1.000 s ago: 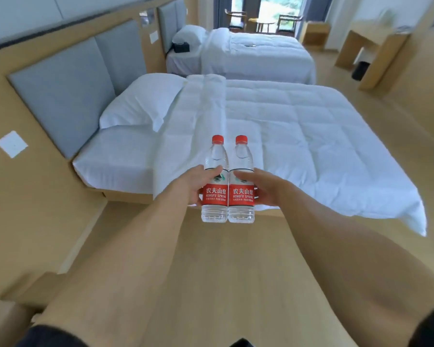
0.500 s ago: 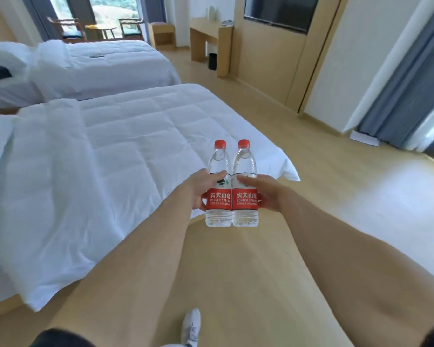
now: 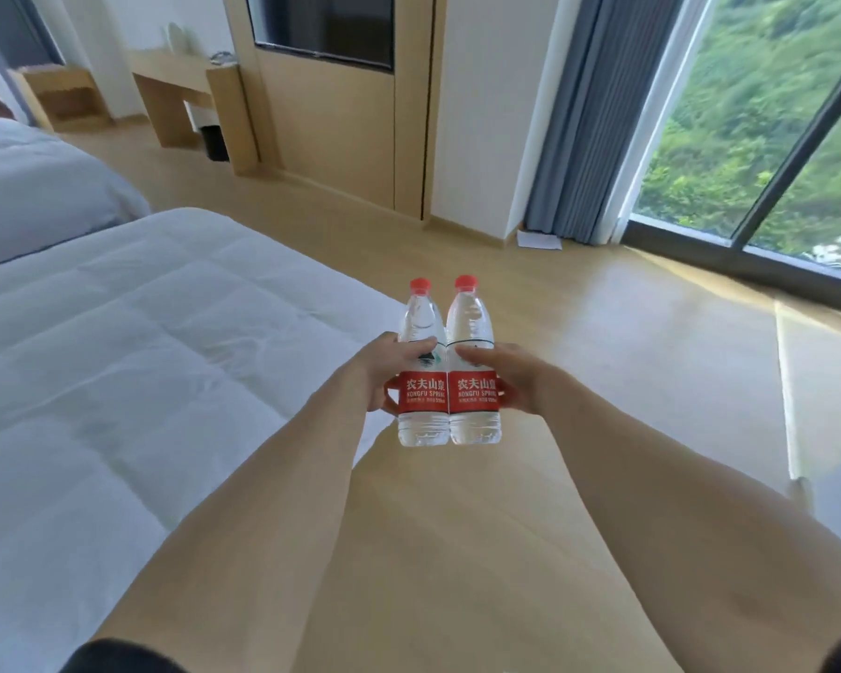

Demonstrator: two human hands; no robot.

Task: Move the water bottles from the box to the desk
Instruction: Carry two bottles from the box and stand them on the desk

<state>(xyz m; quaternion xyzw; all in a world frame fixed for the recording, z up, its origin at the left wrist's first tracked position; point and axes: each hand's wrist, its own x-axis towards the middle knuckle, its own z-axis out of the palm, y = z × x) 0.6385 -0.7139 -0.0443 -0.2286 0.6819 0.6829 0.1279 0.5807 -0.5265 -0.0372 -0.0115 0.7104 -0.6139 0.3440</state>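
On the far left I've got two beds, the nearer bed [image 3: 132,361] covered in a white quilted duvet that fills the whole left side of the view. Past them, up against the back wall, there's a wooden desk with a tabletop [image 3: 176,72] and some small stuff on it that's too blurry to call.

Moving to the middle: my left hand [image 3: 377,376] is wrapped around the left bottle [image 3: 422,366], thumb across the front just above the label. Touching it on the right is the right bottle [image 3: 473,364], which my right hand [image 3: 511,378] grips the same way. Both bottles are upright, pressed side by side, held out in front of me in mid-air over the wooden floor [image 3: 603,361], just off the corner of the nearer bed and well apart from the desk. They look identical: clear plastic, full of water, red screw caps, red band labels with white Chinese characters and "NONGFU SPRING" underneath, ribbed bottoms.

Behind them is a wood-panelled wall with a dark TV screen [image 3: 321,24], then a grey curtain [image 3: 588,114], and on the far right a big window [image 3: 768,123] looking out at green hillside.
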